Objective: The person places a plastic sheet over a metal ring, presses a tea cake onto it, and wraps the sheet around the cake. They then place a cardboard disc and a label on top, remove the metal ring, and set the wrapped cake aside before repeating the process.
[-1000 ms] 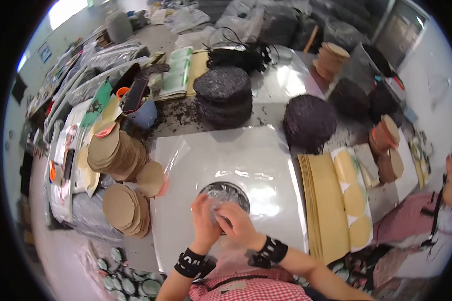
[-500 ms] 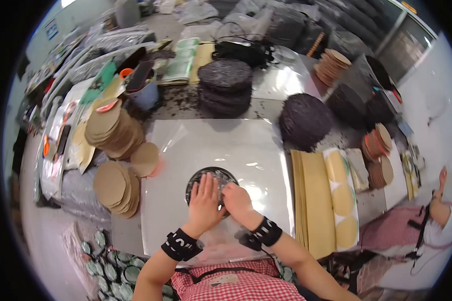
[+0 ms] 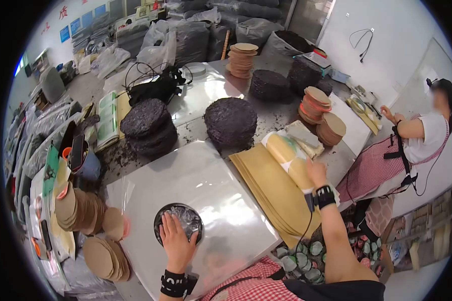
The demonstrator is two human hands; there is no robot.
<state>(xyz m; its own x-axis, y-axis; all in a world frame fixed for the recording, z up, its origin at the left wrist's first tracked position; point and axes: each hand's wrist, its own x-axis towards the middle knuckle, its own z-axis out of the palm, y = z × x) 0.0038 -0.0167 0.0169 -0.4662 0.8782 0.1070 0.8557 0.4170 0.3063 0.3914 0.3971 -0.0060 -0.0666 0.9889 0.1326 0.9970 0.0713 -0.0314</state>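
My left hand [image 3: 177, 242] lies flat, fingers stretched, on crinkled clear film [image 3: 190, 218] inside a dark-rimmed round mould [image 3: 202, 232]. The mould rests on a shiny clear plastic sheet [image 3: 150, 188] spread over the table. What lies under the film is largely hidden by the fingers. Out to the right, my right hand [image 3: 317, 173] reaches over the edge of a sheet with round yellow labels [image 3: 297, 174], fingers forward, with nothing visible in them. A white packet [image 3: 305, 139] lies just beyond those fingertips. Beside the labels is a stack of yellowish-brown paper [image 3: 266, 190].
Round cardboard discs stand in stacks at left [image 3: 103, 258] and right [image 3: 331, 129]. Dark round cakes [image 3: 230, 123] sit behind the plastic sheet. A blue bucket [image 3: 89, 168] stands at the left edge. Another person [image 3: 376, 160] in a checked apron is at the right.
My right hand has left the mould and moved right to the label sheet. My left hand stays on the film in the mould. The view has turned right.
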